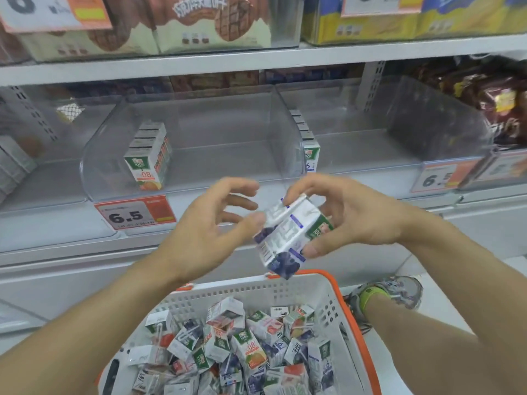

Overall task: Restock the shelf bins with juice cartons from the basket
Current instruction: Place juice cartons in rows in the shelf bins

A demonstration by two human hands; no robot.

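Observation:
My right hand [350, 215] grips two blueberry juice cartons [285, 238] held together above the basket, thumb underneath and fingers curled over the top. My left hand [211, 223] hovers just left of them with fingers spread, thumb tip touching the cartons' edge. The white basket [256, 289] with an orange rim sits below, filled with several mixed juice cartons [236, 349]. On the shelf, a clear bin [188, 169] holds a row of orange juice cartons [148, 158] at its left side. The neighbouring clear bin [370, 155] has a row of blueberry cartons [309, 146] along its left wall.
Price tags reading 6.5 [134, 213] hang under both bins. The upper shelf [256, 62] carries biscuit boxes [211, 24]. Dark snack bags [496, 101] fill the bin at far right. A shoe [390, 292] stands on the floor right of the basket.

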